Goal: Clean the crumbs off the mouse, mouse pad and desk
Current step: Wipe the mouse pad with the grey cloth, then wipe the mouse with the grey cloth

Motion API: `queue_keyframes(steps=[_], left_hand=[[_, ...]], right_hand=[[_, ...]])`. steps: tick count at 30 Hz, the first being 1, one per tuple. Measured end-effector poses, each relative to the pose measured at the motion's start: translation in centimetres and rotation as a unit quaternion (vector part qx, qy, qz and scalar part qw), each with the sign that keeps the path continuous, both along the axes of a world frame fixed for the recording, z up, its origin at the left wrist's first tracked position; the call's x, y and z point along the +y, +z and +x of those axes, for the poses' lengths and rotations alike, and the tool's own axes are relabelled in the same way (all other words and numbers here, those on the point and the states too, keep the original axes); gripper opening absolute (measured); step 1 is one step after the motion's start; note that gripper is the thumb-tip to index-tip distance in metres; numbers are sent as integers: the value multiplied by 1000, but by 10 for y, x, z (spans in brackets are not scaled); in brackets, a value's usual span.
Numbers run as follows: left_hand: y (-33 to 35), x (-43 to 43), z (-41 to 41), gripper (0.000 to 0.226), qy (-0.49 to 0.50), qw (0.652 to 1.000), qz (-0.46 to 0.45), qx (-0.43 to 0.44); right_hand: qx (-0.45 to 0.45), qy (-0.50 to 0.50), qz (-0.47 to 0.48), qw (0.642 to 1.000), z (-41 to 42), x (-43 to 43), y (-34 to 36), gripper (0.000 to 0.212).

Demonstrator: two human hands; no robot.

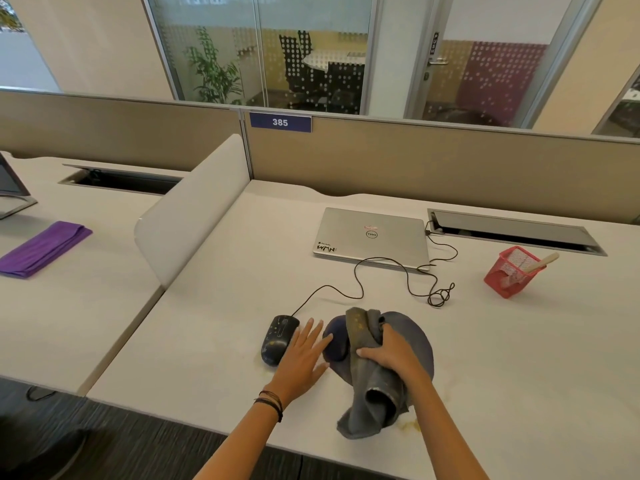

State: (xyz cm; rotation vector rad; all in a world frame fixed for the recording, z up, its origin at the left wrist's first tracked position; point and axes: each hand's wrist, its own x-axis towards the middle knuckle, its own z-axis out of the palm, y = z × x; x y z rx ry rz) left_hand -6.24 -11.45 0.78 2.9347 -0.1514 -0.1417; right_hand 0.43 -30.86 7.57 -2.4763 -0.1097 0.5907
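Note:
A black wired mouse [278, 338] speckled with crumbs lies on the white desk [221, 306], just left of a round dark blue mouse pad [415, 336]. My left hand [304, 355] lies flat with straight fingers on the desk between mouse and pad, its fingertips at the pad's raised wrist rest [334, 344]. My right hand [391, 355] grips a bunched grey cloth [370, 386] and holds it on the pad. The cloth carries yellowish crumbs near its top. Yellowish crumbs [410, 425] lie on the desk near the front edge, right of the cloth.
A shut silver laptop [372, 235] sits behind the pad, with the mouse cable [408, 282] looping across the desk. A red mesh pen holder [512, 271] leans at the right. A low white divider [194, 209] separates the left desk, where a purple cloth [43, 247] lies.

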Motion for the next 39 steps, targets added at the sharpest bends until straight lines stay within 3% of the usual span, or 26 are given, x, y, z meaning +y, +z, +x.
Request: queue_keyframes(steps=[6, 12, 15, 18, 20, 24, 33, 39], left_hand=[[3, 42, -30, 62, 80, 989, -87, -87], [1, 66, -55, 87, 190, 960, -172, -117], [-2, 66, -60, 107, 227, 949, -185, -117], [-5, 63, -62, 120, 255, 937, -215, -105], [-6, 62, -62, 110, 263, 931, -232, -100], [-12, 62, -59, 64, 274, 932, -215, -101], [-21, 63, -61, 62, 268, 939, -183, -111], [-23, 64, -58, 60, 268, 939, -177, -118]], right_hand=[[62, 18, 133, 989, 12, 18, 20, 60], [29, 69, 118, 990, 22, 54, 31, 44], [7, 85, 90, 992, 24, 68, 34, 46], [-4, 98, 90, 991, 23, 77, 35, 66], [-16, 112, 83, 990, 25, 83, 37, 67], [-73, 160, 19, 984, 32, 97, 41, 52], [-150, 235, -59, 959, 44, 146, 41, 49], [-248, 295, -91, 918, 40, 179, 30, 53]])
